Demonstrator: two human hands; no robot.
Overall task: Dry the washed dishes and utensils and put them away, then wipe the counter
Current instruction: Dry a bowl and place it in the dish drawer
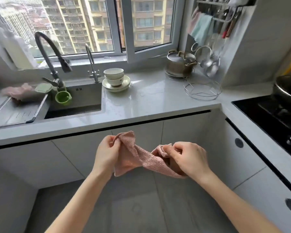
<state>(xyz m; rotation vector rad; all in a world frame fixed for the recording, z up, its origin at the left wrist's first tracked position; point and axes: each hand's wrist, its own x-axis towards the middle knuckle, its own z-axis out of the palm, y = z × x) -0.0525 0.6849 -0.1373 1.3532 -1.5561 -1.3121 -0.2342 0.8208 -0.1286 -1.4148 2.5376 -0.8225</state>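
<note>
below counter edge, left hand [107, 153] and right hand [190, 158] each pinch cloth [141, 157] corner, fingers curled. cloth soft, limp, light; corners best hold. bowls [114, 77] likely fragile.

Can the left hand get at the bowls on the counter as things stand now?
Probably yes. Nothing stands between the left hand and the bowls; the counter before them is bare. But its grip is on the cloth, which the right hand also holds.
</note>
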